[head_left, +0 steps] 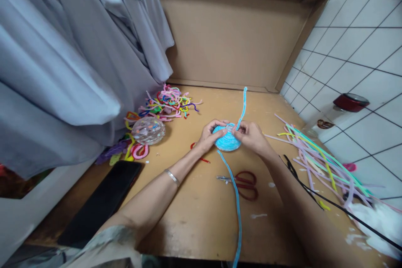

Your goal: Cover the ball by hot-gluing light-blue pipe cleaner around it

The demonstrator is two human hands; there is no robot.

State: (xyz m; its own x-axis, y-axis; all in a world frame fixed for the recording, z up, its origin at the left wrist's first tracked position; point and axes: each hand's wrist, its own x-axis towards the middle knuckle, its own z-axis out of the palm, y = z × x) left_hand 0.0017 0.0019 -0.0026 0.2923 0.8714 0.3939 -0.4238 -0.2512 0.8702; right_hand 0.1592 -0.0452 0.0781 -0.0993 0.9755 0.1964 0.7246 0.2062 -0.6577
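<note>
Left hand: the hand (210,136) is curled narrow around the left edge of the blue coiled disc (228,141), its thumb laid over the upper face; the fingers beneath are mostly hidden.
Right hand: the hand (252,136) is bent in a narrow pinch at the disc's right upper edge, thumb and fingertips at the foot of a raised blue strand (243,106); the other fingers are folded in.
Coiled disc: between both hands, above the middle of the wooden surface (188,213), its rings of fuzzy pipe cleaner facing the wearer; whether it touches the surface cannot be told.
Raised strand: stands up from beside the right hand, leaning slightly right, its tip free.
Loose blue strand: this second length (238,209) runs from just below the disc towards the near edge; whether it joins the disc is unclear.
Scissors: the red-handled pair (248,185) lies below the disc, blades pointing left, crossed by the loose blue strand.
Left of the hands: a black phone (102,203), a clear faceted bowl-like piece (148,130) and a tangled heap of coloured pipe cleaners (172,102).
Right of the hands: straight pastel pipe cleaners (314,159), with a red-lidded jar (333,115) behind them.
Left wrist: a silver bracelet (172,176).
</note>
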